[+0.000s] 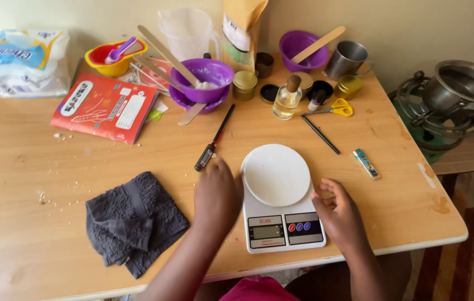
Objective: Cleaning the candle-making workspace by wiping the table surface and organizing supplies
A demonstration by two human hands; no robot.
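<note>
Low centre of the frame, and there's the kitchen scale (281,206), white with a round platter, sitting on the wooden table (25,167) right between the two hands. The left hand (216,195) rests just at the scale's left edge, back of the hand up, fingers held together and pointing toward the top of the frame, fingertips close to the lower end of the black probe thermometer (213,139). It grips nothing that I can see. Whether it actually touches the scale's side, I cannot tell. The forearm comes up from the bottom edge, leaning slightly rightward.

Over on the other side, the right hand (338,214) sits against the scale's right edge, fingers curled loosely inward, thumb side toward the platter, holding nothing visible. That forearm rises from the lower right.

Just left of the left hand lies a crumpled dark grey towel (131,223). Higher up, left of centre, a red booklet (106,107) lies flat, and beyond it a purple bowl (206,78) with a wooden stick (167,56) leaning in it. Upper centre there's a small glass bottle (287,100) with a cork, and yellow-handled scissors (334,107) just to its right. A black pencil (320,134) lies diagonally above the scale, and a small lighter (366,163) sits to the right, well apart from the right hand. Far right, off the table, a metal pot (463,86) sits on a green stove
</note>
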